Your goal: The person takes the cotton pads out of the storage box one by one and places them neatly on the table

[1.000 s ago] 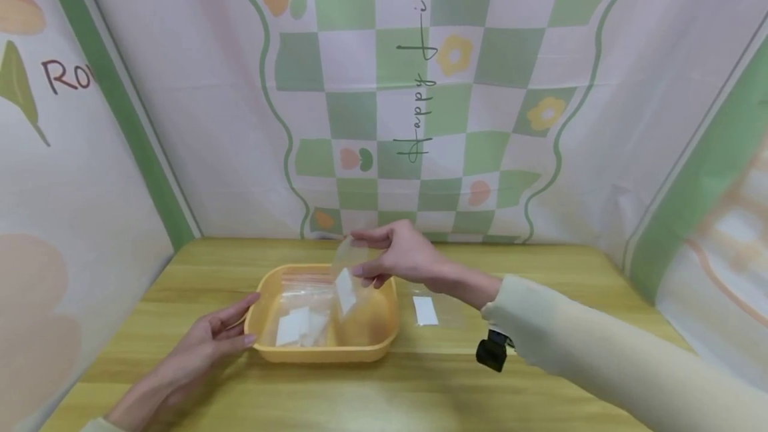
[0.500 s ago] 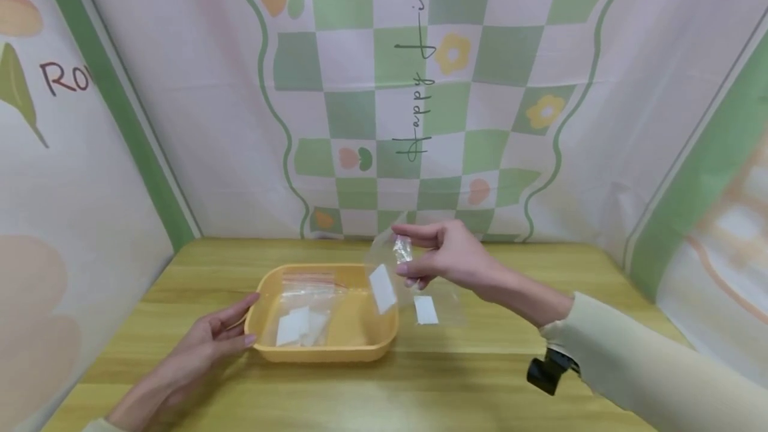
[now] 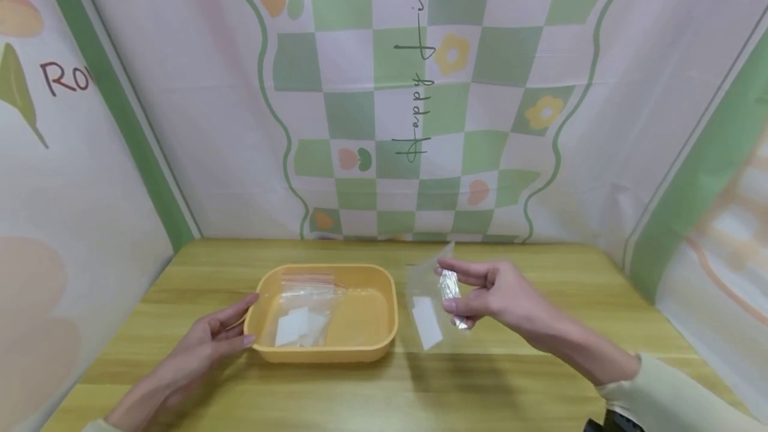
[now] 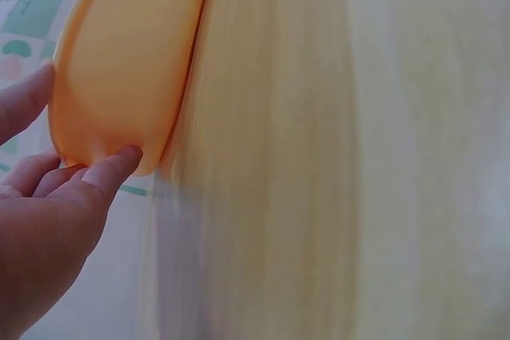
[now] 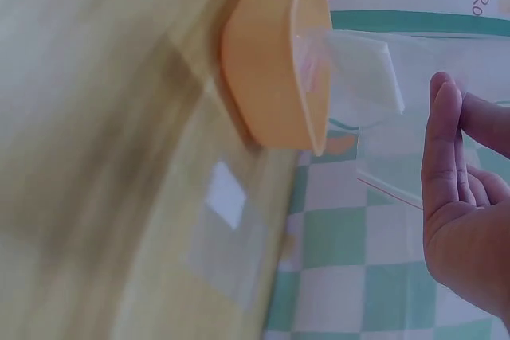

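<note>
In the head view my left hand (image 3: 204,339) holds the left end of a yellow plastic tray (image 3: 324,355), thumb at its front corner and forefinger at the rim behind. The left wrist view shows these fingers (image 4: 119,165) against the tray's end. To the right of the tray, my right hand (image 3: 492,299) pinches a clear zip bag with a white rectangular piece (image 3: 429,325) in it, raised over the table. Crinkled shiny plastic shows between thumb and forefinger. Inside the tray lie several clear zip bags (image 3: 307,292) with red-striped tops and white pieces.
Another clear bag with a white piece (image 5: 227,194) lies on the wooden table (image 3: 288,399) right of the tray; in the head view the held bag largely covers it. A printed green-and-white checked cloth (image 3: 396,85) hangs behind the table, with printed cloth on both sides.
My right hand has carried the pinched bag from above the tray rightward and toward me, over the bag on the table. My left hand and the tray have stayed in place.
</note>
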Available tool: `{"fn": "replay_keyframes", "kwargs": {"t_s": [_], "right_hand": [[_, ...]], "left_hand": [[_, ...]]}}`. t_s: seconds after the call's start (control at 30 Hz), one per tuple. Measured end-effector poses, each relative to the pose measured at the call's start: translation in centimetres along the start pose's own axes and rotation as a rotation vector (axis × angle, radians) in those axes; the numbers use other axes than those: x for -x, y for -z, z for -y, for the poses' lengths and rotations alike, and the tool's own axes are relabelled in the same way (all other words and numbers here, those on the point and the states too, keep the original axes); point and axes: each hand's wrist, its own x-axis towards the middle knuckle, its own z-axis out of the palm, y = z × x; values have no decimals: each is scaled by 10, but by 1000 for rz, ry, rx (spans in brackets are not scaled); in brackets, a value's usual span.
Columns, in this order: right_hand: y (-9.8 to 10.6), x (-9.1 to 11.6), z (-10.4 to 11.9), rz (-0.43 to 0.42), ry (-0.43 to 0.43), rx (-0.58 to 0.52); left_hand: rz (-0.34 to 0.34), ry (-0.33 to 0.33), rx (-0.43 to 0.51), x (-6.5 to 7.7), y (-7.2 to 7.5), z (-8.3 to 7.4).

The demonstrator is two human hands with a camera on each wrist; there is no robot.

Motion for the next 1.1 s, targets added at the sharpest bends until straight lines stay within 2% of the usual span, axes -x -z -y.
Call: {"fn": "replay_keyframes", "kwargs": {"t_s": [0.33, 0.6, 0.93, 1.1], "right_hand": [[-13, 23, -37, 10, -33, -106], [-22, 31, -70, 18, -93, -173], [-13, 38, -93, 37, -126, -183], [-9, 40, -102, 32, -131, -141]], "left_hand": [[-7, 9, 15, 0, 1, 1], [-1, -1, 9, -2, 0, 2], [10, -11, -3, -1, 0, 2], [14, -14, -3, -1, 0, 1]]}}
